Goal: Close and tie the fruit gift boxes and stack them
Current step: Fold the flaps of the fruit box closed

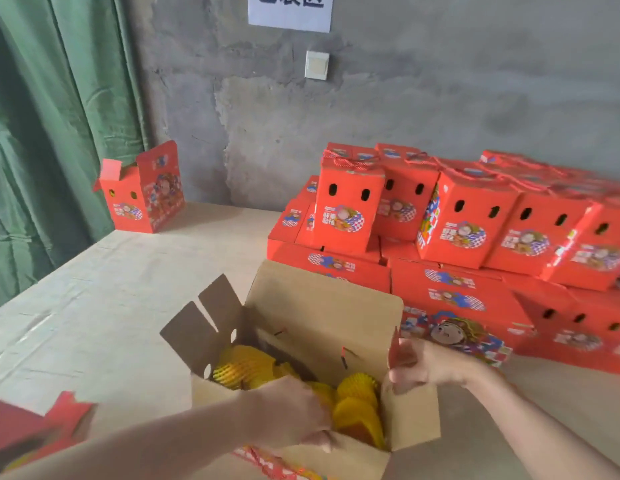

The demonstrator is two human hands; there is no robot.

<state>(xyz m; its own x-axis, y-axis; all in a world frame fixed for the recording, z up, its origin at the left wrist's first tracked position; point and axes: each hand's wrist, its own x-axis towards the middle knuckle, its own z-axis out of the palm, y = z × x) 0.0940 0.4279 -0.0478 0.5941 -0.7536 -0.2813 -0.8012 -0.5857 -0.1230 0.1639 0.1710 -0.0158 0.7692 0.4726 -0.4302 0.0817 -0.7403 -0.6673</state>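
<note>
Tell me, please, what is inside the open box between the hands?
Inside the open box lie yellow fruits in foam netting. The left hand covers the middle ones, and the walls hide the bottom.

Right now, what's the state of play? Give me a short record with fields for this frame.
open box: on the table, flaps up
fruit: inside, in yellow foam nets
right grip: holds the box's right flap
left grip: at the near edge; hold blurred
closed boxes: stacked at right
spare box: open, far left
</note>
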